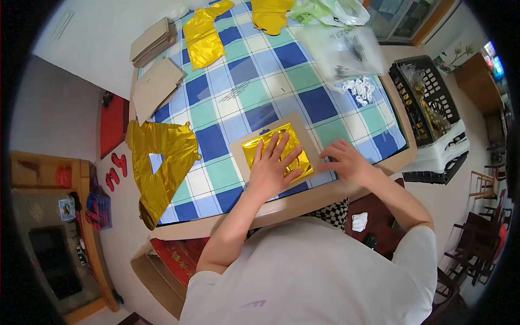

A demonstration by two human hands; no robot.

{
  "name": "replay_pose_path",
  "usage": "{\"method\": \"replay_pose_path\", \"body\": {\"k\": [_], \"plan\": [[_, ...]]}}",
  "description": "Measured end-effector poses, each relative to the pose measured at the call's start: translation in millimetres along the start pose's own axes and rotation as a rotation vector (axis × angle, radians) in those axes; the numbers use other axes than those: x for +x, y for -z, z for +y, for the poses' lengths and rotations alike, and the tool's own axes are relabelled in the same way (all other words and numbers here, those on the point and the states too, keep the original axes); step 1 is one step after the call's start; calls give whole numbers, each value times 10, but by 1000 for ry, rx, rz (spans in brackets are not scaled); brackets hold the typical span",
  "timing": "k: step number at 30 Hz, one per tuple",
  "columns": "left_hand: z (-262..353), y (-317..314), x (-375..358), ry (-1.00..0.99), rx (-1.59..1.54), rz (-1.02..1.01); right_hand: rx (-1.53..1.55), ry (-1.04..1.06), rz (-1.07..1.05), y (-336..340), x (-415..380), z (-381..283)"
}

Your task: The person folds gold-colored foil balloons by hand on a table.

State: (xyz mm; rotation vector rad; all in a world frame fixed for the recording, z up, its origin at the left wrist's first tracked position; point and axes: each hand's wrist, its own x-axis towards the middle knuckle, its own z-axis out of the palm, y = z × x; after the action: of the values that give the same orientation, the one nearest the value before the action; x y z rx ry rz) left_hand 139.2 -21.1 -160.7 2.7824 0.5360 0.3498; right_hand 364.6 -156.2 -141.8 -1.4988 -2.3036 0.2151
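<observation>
My left hand (269, 172) lies flat with fingers spread on a folded gold foil balloon (293, 142). Under that foil is a brown cardboard sheet (237, 155), on the checked tablecloth near the table's front edge. My right hand (348, 162) hovers just right of the cardboard with its fingers bent and apart, and nothing shows in it. To the left, a flat, uninflated gold foil balloon (176, 162) with a triangular hole hangs partly over the table edge.
At the far side lie more gold foil balloons (203, 43) (269, 16). Cardboard sheets (157, 89) are stacked at the back left. Clear plastic bags (344, 51) and crumpled white pieces (358, 90) lie at the right. A black crate (414, 97) stands beyond the right edge.
</observation>
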Motion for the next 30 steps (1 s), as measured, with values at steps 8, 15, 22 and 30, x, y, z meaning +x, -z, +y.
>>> {"method": "replay_pose_path", "body": {"k": [8, 15, 22, 30], "plan": [[15, 26, 0, 23, -41, -29, 25, -191, 155, -119, 39, -260], [18, 74, 16, 37, -84, -37, 247, -206, -30, -84, 71, -175], [4, 36, 14, 27, -43, -76, -191, 182, -245, 28, 421, 63], [43, 70, 29, 60, -87, -69, -87, 96, -216, 183, 165, 255]]}}
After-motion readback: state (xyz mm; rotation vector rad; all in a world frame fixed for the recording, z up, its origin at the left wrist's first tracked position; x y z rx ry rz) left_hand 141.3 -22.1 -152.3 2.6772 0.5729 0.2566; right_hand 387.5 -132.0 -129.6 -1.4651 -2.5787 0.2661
